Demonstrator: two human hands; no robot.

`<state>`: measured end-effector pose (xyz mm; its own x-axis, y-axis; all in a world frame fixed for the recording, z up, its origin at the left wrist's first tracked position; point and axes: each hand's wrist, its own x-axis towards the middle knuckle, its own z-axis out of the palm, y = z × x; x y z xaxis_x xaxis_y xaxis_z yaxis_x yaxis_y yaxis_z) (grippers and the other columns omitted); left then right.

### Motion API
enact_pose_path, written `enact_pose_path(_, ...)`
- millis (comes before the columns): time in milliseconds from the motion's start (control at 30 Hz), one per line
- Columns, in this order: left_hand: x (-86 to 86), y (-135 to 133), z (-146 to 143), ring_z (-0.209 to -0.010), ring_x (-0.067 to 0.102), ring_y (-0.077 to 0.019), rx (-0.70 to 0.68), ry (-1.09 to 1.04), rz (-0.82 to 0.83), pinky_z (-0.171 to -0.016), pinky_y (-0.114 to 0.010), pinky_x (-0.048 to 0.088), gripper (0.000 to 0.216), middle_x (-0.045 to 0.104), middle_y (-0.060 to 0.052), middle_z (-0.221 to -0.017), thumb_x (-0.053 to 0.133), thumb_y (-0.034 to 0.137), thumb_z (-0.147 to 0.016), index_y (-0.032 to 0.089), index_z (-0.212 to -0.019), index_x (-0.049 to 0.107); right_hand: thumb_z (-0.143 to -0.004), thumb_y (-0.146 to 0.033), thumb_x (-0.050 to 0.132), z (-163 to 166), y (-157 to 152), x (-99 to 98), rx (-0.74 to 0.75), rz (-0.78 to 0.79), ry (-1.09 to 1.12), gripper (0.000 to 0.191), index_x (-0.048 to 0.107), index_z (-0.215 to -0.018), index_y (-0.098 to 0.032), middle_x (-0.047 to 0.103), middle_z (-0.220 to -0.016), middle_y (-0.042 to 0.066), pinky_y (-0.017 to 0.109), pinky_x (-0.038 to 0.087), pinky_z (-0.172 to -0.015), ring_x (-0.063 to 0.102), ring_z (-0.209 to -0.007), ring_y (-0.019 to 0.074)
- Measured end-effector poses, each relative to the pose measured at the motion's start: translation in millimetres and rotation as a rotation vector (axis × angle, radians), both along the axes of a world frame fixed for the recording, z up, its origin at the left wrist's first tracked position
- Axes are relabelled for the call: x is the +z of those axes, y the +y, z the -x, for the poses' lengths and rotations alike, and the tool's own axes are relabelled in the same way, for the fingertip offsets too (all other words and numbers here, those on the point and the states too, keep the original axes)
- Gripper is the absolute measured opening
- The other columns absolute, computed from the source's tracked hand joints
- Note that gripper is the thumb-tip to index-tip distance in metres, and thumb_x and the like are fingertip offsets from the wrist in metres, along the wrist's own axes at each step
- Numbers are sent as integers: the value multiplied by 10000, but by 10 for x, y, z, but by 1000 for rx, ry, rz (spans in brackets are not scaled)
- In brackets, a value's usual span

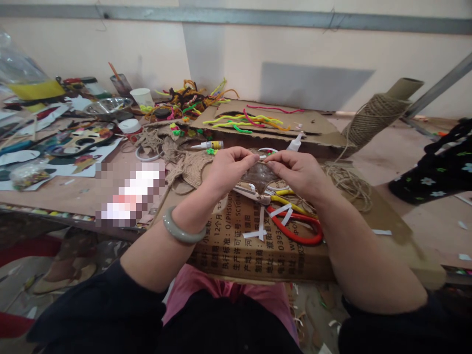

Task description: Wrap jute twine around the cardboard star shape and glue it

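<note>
The brown piece is located above the carton, between and below the two hands. Its upper part is partly covered by the fingers; its material and full outline are hard to make out. The left hand and the right hand are each closed to a narrow thumb-and-forefinger pinch at its upper edge. One small white strip shows between the fingertips; which hand bears it cannot be told.

Both forearms enter from the lower corners and converge, with the fingertips close together. One bangle encircles the left wrist.

Below the hands lie scissors with red and yellow handle parts; whether these belong to one tool or two is unclear. Several white paper strips lie around the handles.

Beyond the hands are two glue containers: one white bottle and one yellow-labelled tube. One coiled twine mat lies left, partly behind the left hand. One twine cone leans at right. One paper cup stands on the worktop. Pixelation hides one item at left; black floral fabric is cut off at the right edge.
</note>
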<state>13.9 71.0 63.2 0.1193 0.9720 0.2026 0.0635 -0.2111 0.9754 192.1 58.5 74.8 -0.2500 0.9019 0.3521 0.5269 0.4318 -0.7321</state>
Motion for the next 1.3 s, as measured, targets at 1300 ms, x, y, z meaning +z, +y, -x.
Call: enact_pose_path(1300, 62, -38, -34, -621, 512, -77, -77, -181, 215, -603, -222, 402, 93, 624, 19, -680, 716, 192, -653, 152, -732, 689, -853, -287, 562, 20, -33, -59, -104, -138, -56, 163, 664, -785, -181, 643, -690, 1, 254, 391, -594, 509, -610, 117)
